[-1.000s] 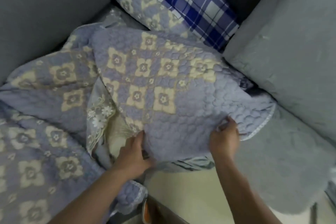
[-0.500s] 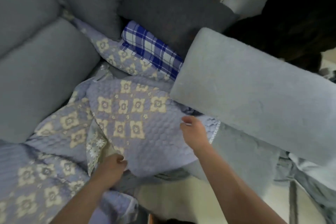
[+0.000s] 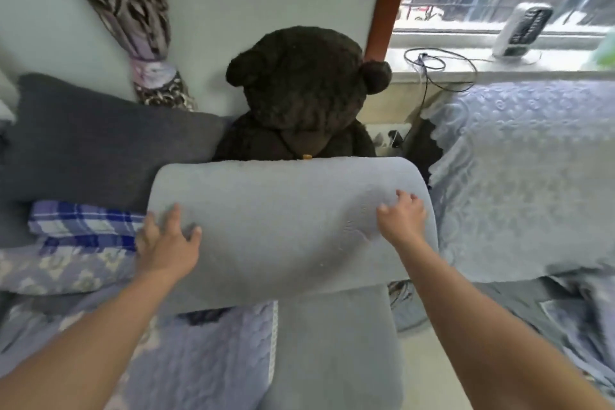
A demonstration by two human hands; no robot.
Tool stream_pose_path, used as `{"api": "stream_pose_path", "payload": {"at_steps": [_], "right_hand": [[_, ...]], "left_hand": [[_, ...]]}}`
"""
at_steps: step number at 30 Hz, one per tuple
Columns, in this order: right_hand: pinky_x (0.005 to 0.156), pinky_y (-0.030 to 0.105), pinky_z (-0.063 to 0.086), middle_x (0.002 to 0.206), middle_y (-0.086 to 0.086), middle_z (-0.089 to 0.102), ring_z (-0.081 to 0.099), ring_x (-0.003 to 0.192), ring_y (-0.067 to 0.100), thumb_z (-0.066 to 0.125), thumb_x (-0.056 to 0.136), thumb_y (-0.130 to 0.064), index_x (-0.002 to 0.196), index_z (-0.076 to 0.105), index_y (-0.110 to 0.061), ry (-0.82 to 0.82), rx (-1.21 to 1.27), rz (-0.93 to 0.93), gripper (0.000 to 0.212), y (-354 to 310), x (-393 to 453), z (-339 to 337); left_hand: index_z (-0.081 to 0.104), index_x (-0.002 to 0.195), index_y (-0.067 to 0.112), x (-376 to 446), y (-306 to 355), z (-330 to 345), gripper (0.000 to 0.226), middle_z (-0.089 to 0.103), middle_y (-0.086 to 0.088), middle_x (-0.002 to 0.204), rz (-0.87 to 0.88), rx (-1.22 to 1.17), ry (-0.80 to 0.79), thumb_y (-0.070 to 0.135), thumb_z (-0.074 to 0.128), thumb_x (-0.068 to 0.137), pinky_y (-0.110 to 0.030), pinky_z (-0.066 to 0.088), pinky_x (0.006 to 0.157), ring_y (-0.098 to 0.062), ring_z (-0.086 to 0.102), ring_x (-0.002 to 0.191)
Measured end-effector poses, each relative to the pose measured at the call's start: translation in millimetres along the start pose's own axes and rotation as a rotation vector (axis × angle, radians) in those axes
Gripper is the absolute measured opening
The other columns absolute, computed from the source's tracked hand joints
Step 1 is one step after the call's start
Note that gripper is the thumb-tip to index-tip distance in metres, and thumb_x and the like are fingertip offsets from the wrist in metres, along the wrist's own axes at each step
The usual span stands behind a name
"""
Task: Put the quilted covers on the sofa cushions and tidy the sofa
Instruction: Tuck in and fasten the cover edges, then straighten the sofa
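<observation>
A pale grey sofa cushion (image 3: 283, 220) lies across the middle of the view, in front of a dark teddy bear. My left hand (image 3: 166, 243) rests on its left end with fingers spread. My right hand (image 3: 401, 220) touches its right part, fingers loosely bent on the fabric. The lilac quilted cover with cream flowers (image 3: 206, 359) lies below the cushion, its white trimmed edge showing. A flat grey seat pad (image 3: 332, 353) lies beside it. A second quilted piece (image 3: 60, 270) sits at the left.
A large dark brown teddy bear (image 3: 299, 93) sits against the wall. A dark grey cushion (image 3: 100, 150) and a blue plaid pillow (image 3: 83, 226) lie at the left. A pale embossed cover (image 3: 525, 170) drapes the sofa at the right. A cable and a small fan stand on the windowsill.
Both hands have let go of the quilted cover and moved up onto the grey cushion. The view has swung up from the sofa seat to the wall, bear and window.
</observation>
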State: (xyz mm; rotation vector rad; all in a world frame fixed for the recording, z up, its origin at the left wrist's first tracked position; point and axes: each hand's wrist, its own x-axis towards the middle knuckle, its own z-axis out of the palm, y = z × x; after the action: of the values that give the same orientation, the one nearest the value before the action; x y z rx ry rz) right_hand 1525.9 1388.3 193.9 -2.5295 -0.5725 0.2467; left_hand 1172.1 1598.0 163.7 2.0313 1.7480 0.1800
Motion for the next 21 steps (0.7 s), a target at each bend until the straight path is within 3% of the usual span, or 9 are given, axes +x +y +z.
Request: {"api": "stream_pose_path", "payload": {"at_steps": [4,7,11,13,15,18,21], "right_hand": [[0.118,0.049,0.023,0.155,0.02,0.033,0.03,0.142,0.04,0.037,0.094,-0.058,0.152,0.029,-0.007,-0.032,0.119,0.357,0.077,49,75,2],[0.115,0.054,0.028,0.154,0.021,0.034,0.035,0.139,0.043,0.039,0.091,-0.066,0.153,0.025,-0.005,-0.096,0.32,0.468,0.088,74,93,18],[0.109,0.054,0.035,0.144,0.019,0.046,0.045,0.129,0.043,0.04,0.086,-0.073,0.145,0.04,-0.007,-0.016,0.404,0.467,0.089,83,73,32],[0.109,0.054,0.035,0.143,0.018,0.048,0.046,0.128,0.041,0.037,0.085,-0.075,0.143,0.043,-0.009,0.025,0.447,0.464,0.088,85,56,27],[0.11,0.054,0.034,0.144,0.018,0.048,0.045,0.13,0.04,0.031,0.087,-0.074,0.143,0.043,-0.011,0.056,0.474,0.445,0.085,81,37,20],[0.109,0.054,0.034,0.142,0.016,0.049,0.045,0.13,0.038,0.028,0.089,-0.072,0.142,0.045,-0.012,0.059,0.486,0.404,0.082,55,5,13],[0.109,0.058,0.034,0.138,0.012,0.052,0.048,0.125,0.037,0.027,0.085,-0.074,0.138,0.048,-0.015,-0.012,0.508,0.315,0.082,14,-32,18]], "left_hand": [[0.019,0.156,0.039,34,-6,19,0.063,-0.01,-0.007,0.166,-0.047,0.031,-0.056,0.057,0.04,0.1,-0.05,0.015,0.121,-0.035,0.002,0.152],[0.034,0.149,0.035,51,-11,25,0.056,0.0,-0.01,0.165,-0.031,-0.034,-0.004,0.053,0.049,0.098,-0.048,0.019,0.12,-0.028,0.011,0.152],[0.041,0.138,0.01,66,-23,21,0.057,0.036,-0.023,0.151,-0.192,-0.389,0.139,0.043,0.06,0.096,-0.046,0.034,0.11,-0.039,0.042,0.133],[0.041,0.142,0.007,70,-45,16,0.076,0.047,-0.02,0.145,-0.355,-0.663,0.136,0.062,0.055,0.091,-0.051,0.037,0.11,-0.039,0.049,0.127],[0.051,0.142,0.014,62,-66,5,0.093,0.054,-0.009,0.142,-0.46,-0.916,0.067,0.084,0.042,0.081,-0.053,0.037,0.112,-0.03,0.052,0.127],[0.049,0.145,0.007,42,-99,-16,0.108,0.047,-0.015,0.149,-0.556,-0.921,0.261,0.09,0.027,0.079,-0.047,0.033,0.116,-0.031,0.046,0.135],[0.043,0.147,0.002,-7,-135,-49,0.115,0.039,-0.021,0.154,-0.597,-0.795,0.417,0.091,0.015,0.079,-0.051,0.028,0.119,-0.037,0.039,0.141]]}}
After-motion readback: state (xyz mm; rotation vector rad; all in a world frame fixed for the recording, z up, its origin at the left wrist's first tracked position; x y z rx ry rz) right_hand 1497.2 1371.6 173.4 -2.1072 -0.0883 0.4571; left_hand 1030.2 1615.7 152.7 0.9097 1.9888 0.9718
